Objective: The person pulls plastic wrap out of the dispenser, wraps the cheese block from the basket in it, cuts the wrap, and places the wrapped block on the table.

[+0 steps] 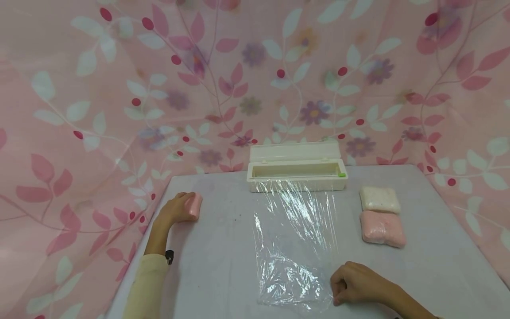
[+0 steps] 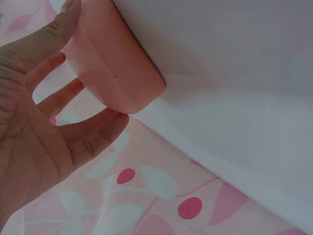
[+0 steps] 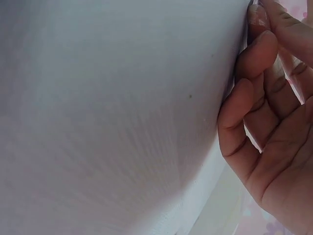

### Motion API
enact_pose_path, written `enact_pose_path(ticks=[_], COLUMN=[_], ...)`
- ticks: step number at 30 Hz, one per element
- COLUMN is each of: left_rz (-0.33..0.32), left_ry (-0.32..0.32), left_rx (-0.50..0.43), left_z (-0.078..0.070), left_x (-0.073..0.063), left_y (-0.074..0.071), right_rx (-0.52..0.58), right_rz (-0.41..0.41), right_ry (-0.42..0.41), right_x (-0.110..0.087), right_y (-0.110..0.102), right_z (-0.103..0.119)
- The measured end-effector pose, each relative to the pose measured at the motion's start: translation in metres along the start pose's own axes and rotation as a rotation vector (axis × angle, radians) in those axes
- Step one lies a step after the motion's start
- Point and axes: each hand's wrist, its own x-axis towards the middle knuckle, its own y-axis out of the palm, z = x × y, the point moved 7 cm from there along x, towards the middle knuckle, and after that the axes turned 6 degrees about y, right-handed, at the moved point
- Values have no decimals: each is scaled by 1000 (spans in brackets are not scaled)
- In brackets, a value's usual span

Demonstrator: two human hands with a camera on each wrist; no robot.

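Note:
At the left of the table, my left hand (image 1: 177, 210) grips a pink bar that looks like soap (image 1: 194, 206). The left wrist view shows the thumb and fingertips round the smooth pink bar (image 2: 115, 63), which rests on the table. A sheet of clear plastic wrap (image 1: 292, 270) runs from a white dispenser box (image 1: 296, 184) toward me, crinkled at its near end. My right hand (image 1: 356, 283) pinches the wrap's near right corner between thumb and curled fingers. In the right wrist view the same hand (image 3: 274, 107) has its fingertips together against the white surface; the film there is hard to see.
The box's lid (image 1: 295, 152) stands raised, and a green slider (image 1: 341, 175) sits at its right end. On the right lie a white wrapped bar (image 1: 380, 200) and a pink wrapped bar (image 1: 383, 228), touching. A floral curtain (image 1: 255, 88) surrounds the white table (image 1: 223, 248).

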Motion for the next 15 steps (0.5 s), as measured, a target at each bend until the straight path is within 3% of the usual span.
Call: enact_pose_path(ticks=[11,15], left_rz=[-36,-55], left_ry=[28,43], left_rx=[-24,1], left_z=[5,-3], left_x=[1,0], left_y=[0,-6], right_rx=[23,31], right_rz=[15,20], right_ry=[37,56], right_x=[0,0], right_y=[1,1], right_z=[-1,-3])
